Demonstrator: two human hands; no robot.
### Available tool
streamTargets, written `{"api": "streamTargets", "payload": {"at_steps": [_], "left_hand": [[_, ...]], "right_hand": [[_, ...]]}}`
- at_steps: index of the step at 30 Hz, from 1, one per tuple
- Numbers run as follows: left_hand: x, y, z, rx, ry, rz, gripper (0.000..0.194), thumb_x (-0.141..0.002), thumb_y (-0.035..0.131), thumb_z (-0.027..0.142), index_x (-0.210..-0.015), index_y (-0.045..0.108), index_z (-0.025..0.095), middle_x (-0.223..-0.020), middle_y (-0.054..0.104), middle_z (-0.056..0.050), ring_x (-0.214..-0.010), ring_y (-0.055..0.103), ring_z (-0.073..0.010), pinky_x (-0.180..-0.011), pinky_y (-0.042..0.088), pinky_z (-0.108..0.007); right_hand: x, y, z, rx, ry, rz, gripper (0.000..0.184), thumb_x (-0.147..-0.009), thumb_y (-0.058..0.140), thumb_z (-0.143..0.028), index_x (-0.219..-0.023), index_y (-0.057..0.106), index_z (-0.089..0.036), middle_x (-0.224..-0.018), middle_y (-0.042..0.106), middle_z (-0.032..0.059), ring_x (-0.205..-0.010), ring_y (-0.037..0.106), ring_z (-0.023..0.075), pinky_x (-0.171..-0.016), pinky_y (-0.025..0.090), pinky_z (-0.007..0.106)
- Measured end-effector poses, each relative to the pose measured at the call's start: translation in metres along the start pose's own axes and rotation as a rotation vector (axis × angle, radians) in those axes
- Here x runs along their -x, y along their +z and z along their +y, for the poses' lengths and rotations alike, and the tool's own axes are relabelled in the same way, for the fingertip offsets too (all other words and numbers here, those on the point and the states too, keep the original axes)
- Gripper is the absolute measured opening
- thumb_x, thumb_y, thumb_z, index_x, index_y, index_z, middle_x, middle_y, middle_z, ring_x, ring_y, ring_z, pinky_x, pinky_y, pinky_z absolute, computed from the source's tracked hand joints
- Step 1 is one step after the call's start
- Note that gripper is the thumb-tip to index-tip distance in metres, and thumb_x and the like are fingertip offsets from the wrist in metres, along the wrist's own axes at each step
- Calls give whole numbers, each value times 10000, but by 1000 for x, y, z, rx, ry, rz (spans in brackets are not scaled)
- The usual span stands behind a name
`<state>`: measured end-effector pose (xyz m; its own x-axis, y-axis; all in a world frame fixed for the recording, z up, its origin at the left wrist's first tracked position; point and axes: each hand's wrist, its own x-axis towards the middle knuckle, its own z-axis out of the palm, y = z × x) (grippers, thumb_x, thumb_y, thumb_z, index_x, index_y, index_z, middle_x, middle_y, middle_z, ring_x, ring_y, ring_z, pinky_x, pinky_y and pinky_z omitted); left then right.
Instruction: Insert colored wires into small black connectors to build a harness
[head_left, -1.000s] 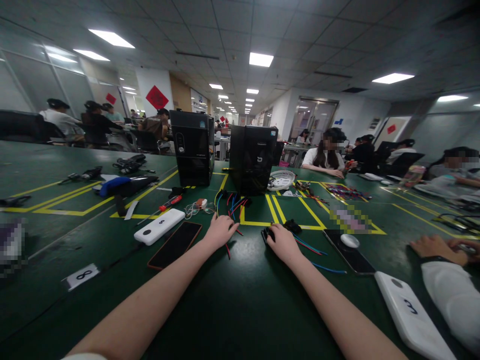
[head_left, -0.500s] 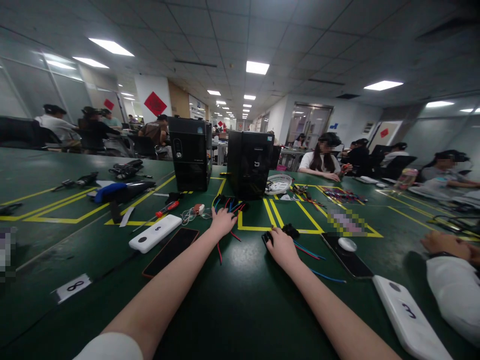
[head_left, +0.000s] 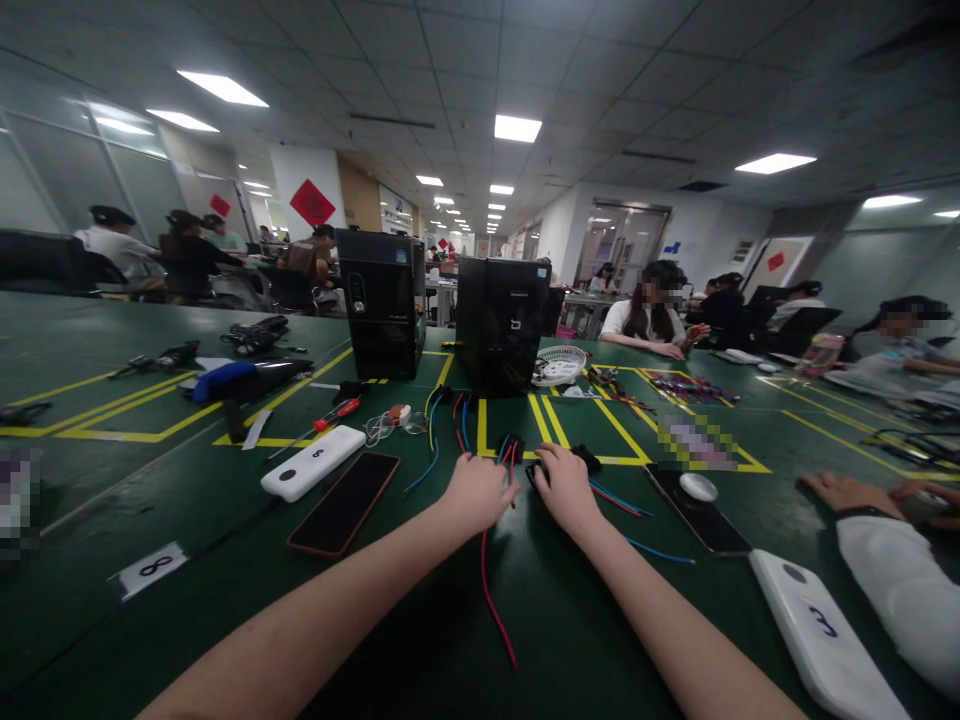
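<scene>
My left hand (head_left: 480,492) is closed around a few red and blue wires (head_left: 498,605) near the middle of the table. One red end trails toward me, and a small black block (head_left: 513,446) sits at the far end of the wires. Close by on the right, my right hand (head_left: 568,485) is curled on a small black piece (head_left: 535,473), mostly covered by the fingers. Another black part (head_left: 585,459) lies just behind that hand, and blue and red wires (head_left: 621,500) extend to its right. Beyond my left hand lie loose blue and yellow wires (head_left: 433,425).
Two black computer towers (head_left: 382,310) stand at the back. On the left are a white power bank (head_left: 315,464), a phone (head_left: 346,503) and a red-handled screwdriver (head_left: 336,414). To the right lie another phone (head_left: 701,525), a second power bank (head_left: 825,630) and a co-worker's hand (head_left: 851,495).
My left hand has come back toward me and right, bringing red and blue wires beside my right hand. My right hand has barely moved. The co-worker's hand at right has reached leftward.
</scene>
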<state>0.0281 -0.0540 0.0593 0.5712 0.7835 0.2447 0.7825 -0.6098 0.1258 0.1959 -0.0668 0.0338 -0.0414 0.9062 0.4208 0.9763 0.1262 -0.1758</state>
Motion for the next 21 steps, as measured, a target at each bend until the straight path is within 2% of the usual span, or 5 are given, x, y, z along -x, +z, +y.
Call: {"api": "streamTargets", "payload": {"at_steps": [4,8,15,18,21], "left_hand": [[35,-8,34,14,103,-157,399,-820,431,477,-741,646,152,-761,649,-145,-797,600,-301,-766,400,-438],[50,-13,45,156,225,-207,308,-820,437,440,-840,610,186,-792,652,-104,-761,609,-265,-685,428,-365],[28,6,-1,267,-60,-27,232,-833,370,224,-989,540,206,-963,612,-64,-908,572,-202,-786,421,-306],[21,21,-24,288,-55,10,486,-753,500,229,-1232,422,208,-1261,474,-90,-1183,409,-238,-971,322,-360],[17,31,-35,331,-52,-38,640,-715,588,379,-1287,367,193,-1323,418,-112,-1236,340,-280,-1003,273,-417]], "right_hand": [[2,-3,-8,-29,-52,-62,264,-871,389,-261,-1002,603,-178,-1049,598,85,-991,510,191,-833,323,317],[4,-6,-16,-42,-109,-136,258,-861,434,-318,-982,610,-171,-968,617,81,-939,532,191,-815,341,298],[10,-6,-23,-146,-109,-156,217,-839,473,-287,-978,596,-175,-970,593,81,-901,549,179,-787,391,264],[10,0,-23,-241,-109,-134,182,-833,463,-218,-947,598,-176,-959,586,71,-881,552,161,-799,402,262],[9,6,-22,-357,-79,-126,139,-791,490,-169,-879,597,-172,-884,593,46,-764,556,138,-745,426,263]]}}
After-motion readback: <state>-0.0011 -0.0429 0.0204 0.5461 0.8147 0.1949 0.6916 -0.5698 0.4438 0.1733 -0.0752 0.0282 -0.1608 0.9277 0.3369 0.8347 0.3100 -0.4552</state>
